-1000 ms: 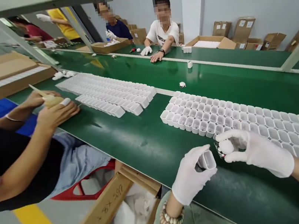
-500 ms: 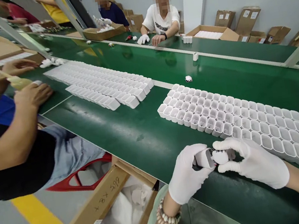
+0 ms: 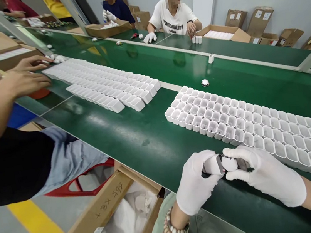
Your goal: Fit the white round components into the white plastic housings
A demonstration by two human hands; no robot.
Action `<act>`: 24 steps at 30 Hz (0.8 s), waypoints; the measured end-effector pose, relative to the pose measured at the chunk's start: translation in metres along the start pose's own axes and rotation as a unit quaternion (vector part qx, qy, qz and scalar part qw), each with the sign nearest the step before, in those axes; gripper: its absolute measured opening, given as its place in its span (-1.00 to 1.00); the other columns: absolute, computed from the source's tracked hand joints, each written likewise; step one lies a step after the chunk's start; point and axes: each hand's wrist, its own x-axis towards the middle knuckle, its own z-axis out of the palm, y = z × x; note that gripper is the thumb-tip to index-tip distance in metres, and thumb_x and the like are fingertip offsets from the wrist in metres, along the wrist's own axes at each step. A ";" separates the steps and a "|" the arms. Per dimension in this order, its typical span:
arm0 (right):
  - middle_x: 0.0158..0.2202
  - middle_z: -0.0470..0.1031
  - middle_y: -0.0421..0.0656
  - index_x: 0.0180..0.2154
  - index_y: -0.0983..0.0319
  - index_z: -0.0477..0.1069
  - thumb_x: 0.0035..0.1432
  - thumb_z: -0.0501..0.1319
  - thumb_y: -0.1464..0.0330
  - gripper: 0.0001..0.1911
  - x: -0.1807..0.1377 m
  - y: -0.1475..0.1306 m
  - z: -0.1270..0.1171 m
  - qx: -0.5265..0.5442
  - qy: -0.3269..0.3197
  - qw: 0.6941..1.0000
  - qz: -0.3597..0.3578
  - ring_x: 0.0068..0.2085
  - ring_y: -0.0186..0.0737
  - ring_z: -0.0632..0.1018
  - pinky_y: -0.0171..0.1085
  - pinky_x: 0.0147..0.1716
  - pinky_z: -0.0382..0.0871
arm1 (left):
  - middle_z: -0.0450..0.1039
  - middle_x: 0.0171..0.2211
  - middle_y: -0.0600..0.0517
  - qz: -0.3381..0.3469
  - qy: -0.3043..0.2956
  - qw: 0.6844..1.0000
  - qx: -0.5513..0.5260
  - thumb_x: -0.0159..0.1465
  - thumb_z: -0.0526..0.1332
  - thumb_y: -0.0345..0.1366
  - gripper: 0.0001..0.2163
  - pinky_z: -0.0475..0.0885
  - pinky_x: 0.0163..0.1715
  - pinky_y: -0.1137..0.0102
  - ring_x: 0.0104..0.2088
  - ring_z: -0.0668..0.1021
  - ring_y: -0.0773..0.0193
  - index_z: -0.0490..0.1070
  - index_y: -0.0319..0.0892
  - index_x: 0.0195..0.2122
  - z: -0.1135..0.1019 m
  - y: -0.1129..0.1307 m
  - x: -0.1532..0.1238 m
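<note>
White gloves cover both of my hands. My left hand [image 3: 197, 182] is closed around a small white plastic cup-shaped housing [image 3: 212, 165], its open end turned to the right. Between the thumb and fingers of my right hand [image 3: 264, 170] is a small white rounded part with a dark edge [image 3: 229, 163], held right at the mouth of the housing. Whether the two pieces touch is hard to make out. Just beyond my hands stand rows of white housings [image 3: 276, 132], open side up, with small dark bits inside some of the near ones.
Another block of white housings [image 3: 104, 83] lies to the left, near a co-worker's hands [image 3: 25, 79]. On the green belt [image 3: 177, 66] sit a small white part [image 3: 205, 82] and one housing [image 3: 211, 58]. An open carton [image 3: 112, 216] stands below the table edge.
My hands keep nearly the same pose at the housing. The parts on the belt have shifted right. A co-worker opposite has moved a hand to the small housings near the carton.
</note>
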 end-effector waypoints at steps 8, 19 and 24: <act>-0.41 0.38 -0.24 -0.18 0.10 0.40 0.21 0.20 0.32 -0.89 -0.001 0.004 0.005 -0.044 0.023 0.996 -0.074 -0.44 -0.26 0.41 -0.25 -0.42 0.32 | 0.50 -0.14 0.10 0.011 -0.011 1.000 -0.001 0.13 0.33 -0.43 -0.65 0.38 -0.21 0.36 -0.24 0.48 0.28 0.32 -0.04 -0.08 0.000 -0.002 0.000; -0.45 0.33 -0.23 -0.16 0.11 0.39 0.25 0.17 0.30 -0.88 -0.004 0.007 0.010 -0.059 0.067 0.989 -0.119 -0.47 -0.26 0.36 -0.27 -0.47 0.30 | 0.50 -0.13 0.13 0.002 -0.011 1.000 -0.012 0.09 0.32 -0.48 -0.62 0.38 -0.19 0.36 -0.23 0.50 0.29 0.32 -0.03 -0.10 -0.001 0.000 0.001; -0.43 0.34 -0.22 -0.10 0.10 0.37 0.21 0.20 0.30 -0.80 -0.005 0.009 0.012 -0.039 0.069 0.992 -0.101 -0.45 -0.25 0.38 -0.26 -0.44 0.33 | 0.52 -0.14 0.11 -0.007 -0.004 1.000 -0.011 0.07 0.34 -0.47 -0.63 0.39 -0.18 0.33 -0.24 0.52 0.27 0.34 -0.05 -0.11 0.000 0.000 0.000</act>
